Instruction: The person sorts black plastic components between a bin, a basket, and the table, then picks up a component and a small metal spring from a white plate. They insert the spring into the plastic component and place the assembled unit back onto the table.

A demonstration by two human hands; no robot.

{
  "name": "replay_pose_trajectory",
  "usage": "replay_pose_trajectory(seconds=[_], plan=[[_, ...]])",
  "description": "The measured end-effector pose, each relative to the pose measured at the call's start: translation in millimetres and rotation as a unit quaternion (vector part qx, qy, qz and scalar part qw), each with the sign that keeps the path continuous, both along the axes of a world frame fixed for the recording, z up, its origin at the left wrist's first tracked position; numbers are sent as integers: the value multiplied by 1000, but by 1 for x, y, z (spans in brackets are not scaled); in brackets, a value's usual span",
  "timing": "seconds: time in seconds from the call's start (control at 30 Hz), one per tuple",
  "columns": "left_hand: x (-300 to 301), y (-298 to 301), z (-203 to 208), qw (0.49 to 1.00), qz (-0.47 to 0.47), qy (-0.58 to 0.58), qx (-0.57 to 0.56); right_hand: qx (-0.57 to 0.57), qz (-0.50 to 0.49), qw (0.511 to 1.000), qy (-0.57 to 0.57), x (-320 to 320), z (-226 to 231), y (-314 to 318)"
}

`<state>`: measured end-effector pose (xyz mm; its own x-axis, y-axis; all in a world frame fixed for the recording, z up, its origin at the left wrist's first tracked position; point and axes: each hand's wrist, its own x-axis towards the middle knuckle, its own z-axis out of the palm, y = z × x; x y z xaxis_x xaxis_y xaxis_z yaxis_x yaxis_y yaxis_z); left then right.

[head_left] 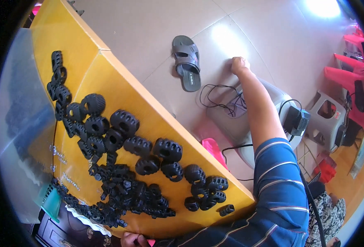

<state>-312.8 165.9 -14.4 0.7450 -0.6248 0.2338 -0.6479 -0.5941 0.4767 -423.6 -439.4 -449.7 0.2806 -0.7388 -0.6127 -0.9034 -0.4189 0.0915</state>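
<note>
Your right grip [240, 66] is a curled fist, contents hidden, over the floor [157, 20]; your left grip's [132, 239] hold is unclear; the black toy wheels [137, 146], leftward and nearer you on the yellow counter [128, 94], call for an unhurried, light touch.

Chunky black wheels [125, 122], deeply treaded, some showing open hubs, lie in a loose band across the yellow tabletop [108, 84]; beside them, small black parts [122, 190] sit heaped in a tangled pile.
</note>
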Motion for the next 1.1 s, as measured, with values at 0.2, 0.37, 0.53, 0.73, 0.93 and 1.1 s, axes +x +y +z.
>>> replay_pose_trajectory(seconds=[0.2,0.37,0.53,0.73,0.93,1.1], plan=[[66,29,45,838,-428,-64,331,1,-60,998,-24,-1,1,-2],[65,3,37,873,-408,-48,263,23,-133,990,-29,-10,-8,-10],[72,8,39,799,-506,-74,316,-20,-188,981,-43,-13,-21,-10],[42,-10,34,890,-342,-219,205,40,-119,991,-41,21,38,-8],[28,-3,19,990,-111,51,72,13,-34,993,-110,68,94,-32],[25,-14,16,992,-108,47,36,-35,-91,944,-316,78,174,-29]])
